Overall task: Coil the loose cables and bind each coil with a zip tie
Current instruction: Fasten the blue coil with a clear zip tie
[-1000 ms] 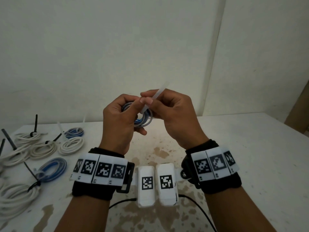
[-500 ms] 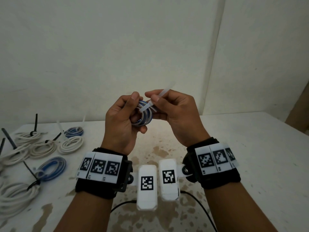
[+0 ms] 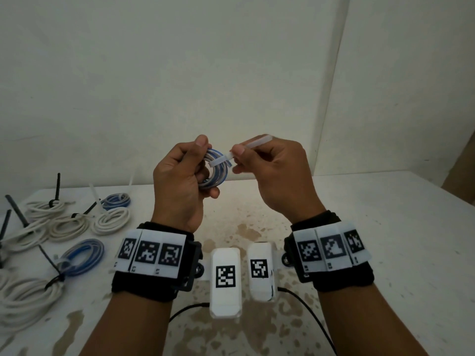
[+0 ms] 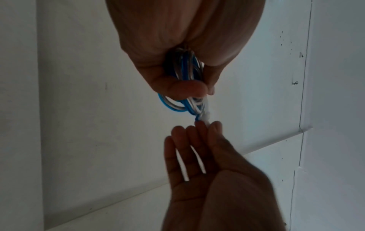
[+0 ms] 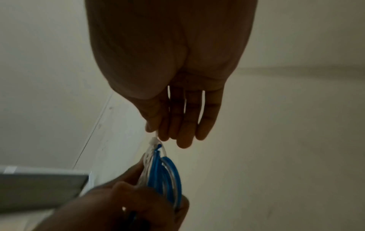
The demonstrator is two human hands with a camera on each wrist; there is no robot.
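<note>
My left hand [image 3: 185,176] holds a small blue-and-white cable coil [image 3: 218,170] up above the table, fingers and thumb curled round its left side. A white zip tie [image 3: 221,160] wraps across the coil's upper right. My right hand [image 3: 259,160] pinches the tie's free tail [image 3: 257,141] between thumb and forefinger, right beside the tie's head. The left wrist view shows the coil [image 4: 177,106] below my left hand's fingers [image 4: 183,89], with the right hand [image 4: 199,129] at the tie's head. In the right wrist view the coil [image 5: 168,171] hangs below the right hand's fingers [image 5: 164,132].
Several bound coils lie at the table's left: white ones [image 3: 110,219] with black or white ties, and blue ones [image 3: 82,255] [image 3: 115,200]. A black cord [image 3: 308,312] trails on the stained white table [image 3: 385,240] near me. White walls stand behind.
The hands have drawn apart a little. The zip tie's loop now sits tighter across the coil, and the right hand has pulled the tail out to the right.
</note>
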